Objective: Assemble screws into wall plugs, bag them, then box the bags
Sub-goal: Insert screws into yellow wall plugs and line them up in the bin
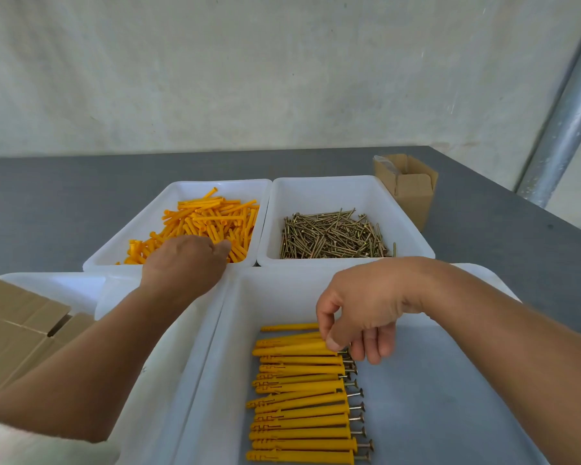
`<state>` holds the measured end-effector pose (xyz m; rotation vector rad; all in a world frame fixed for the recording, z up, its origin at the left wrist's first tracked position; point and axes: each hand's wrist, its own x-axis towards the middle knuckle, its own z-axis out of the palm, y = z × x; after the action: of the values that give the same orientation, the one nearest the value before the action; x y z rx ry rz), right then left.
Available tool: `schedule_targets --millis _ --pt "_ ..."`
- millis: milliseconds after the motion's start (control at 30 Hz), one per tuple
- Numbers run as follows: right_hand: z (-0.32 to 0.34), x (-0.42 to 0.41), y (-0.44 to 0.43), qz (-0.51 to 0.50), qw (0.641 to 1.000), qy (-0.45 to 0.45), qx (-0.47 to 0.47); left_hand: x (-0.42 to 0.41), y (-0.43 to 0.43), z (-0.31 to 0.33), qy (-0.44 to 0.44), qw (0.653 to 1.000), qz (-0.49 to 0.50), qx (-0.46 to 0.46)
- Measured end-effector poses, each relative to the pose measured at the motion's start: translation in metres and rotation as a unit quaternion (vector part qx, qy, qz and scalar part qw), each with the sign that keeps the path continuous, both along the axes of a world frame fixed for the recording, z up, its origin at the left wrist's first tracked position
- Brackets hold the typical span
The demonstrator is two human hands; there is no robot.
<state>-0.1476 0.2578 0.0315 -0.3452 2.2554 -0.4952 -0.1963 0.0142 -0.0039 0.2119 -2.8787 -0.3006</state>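
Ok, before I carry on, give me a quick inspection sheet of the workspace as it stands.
Surface: grey table, dull finish.
Job's things: loose plugs in the far left tub; screws in the far right tub; row of assembled plugs in the near tray; small cardboard box holding clear bags, right of the screw tub.
Clutter: flat cardboard at near left.
Grips: left hand reaches into the loose plugs, fingers hidden, hold unclear; right hand pinches the far plug of the row.
Cables: nothing seen.
Surroundings: pale wall behind, metal pole at right.
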Motion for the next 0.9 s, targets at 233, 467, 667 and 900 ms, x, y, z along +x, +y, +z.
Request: schedule_targets --millis 233,467,667,900 --pt "-0.009 0.002 -0.006 0.015 0.999 -0.011 0.034 -0.006 -0.003 -0.001 -0.095 0.992 -0.012 -0.076" --pt "0.0 -0.002 0.0 0.015 1.0 -0.008 0.011 -0.007 -0.004 0.002 -0.133 0.985 -0.036 -0.104" --pt "0.018 -0.013 0.018 -0.049 0.978 0.177 -0.094 -0.01 -0.005 0.001 -0.145 0.984 -0.03 -0.098" --pt "-0.009 -0.038 0.033 -0.125 0.902 0.413 0.015 -0.013 -0.007 -0.001 -0.148 0.984 -0.02 -0.095"
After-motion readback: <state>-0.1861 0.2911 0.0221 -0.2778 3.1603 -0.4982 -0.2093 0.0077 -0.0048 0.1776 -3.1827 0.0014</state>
